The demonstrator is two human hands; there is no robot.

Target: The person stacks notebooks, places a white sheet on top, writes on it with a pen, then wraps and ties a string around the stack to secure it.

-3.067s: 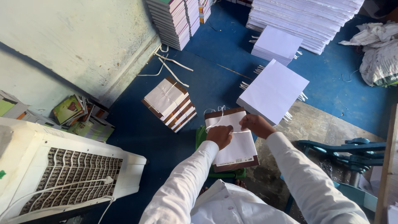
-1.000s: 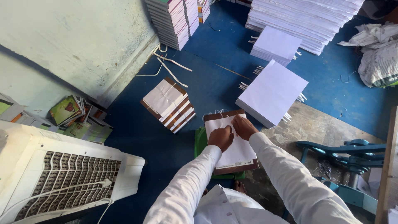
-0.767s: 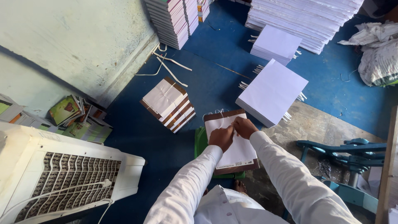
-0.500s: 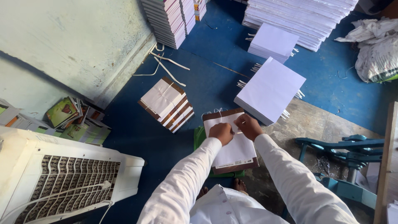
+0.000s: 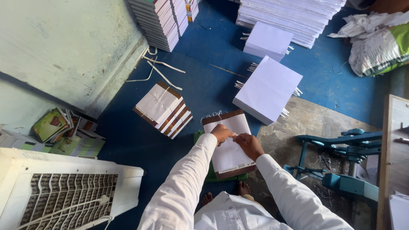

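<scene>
- Head view: the left hand point(image 5: 221, 133) and right hand point(image 5: 249, 145) meet over a white paper bundle point(image 5: 229, 145) backed with brown board, which lies on a green pad point(image 5: 208, 173) just in front of the person's feet.
- Both hands look closed in a pinch at the bundle's middle, apparently on a thin string; what exactly they grip is too small to tell.
- Judged by its look, the bundle is a loose block of sheets: fairly light, stiff only through the boards, prone to slipping sideways, so best held flat at the edges or by the tie.
- Counted: one bundle in hand, one tied stack of bundles point(image 5: 164, 110) to its left, two white sheet piles point(image 5: 268, 87) beyond, one blue metal machine point(image 5: 341, 164) at right.
</scene>
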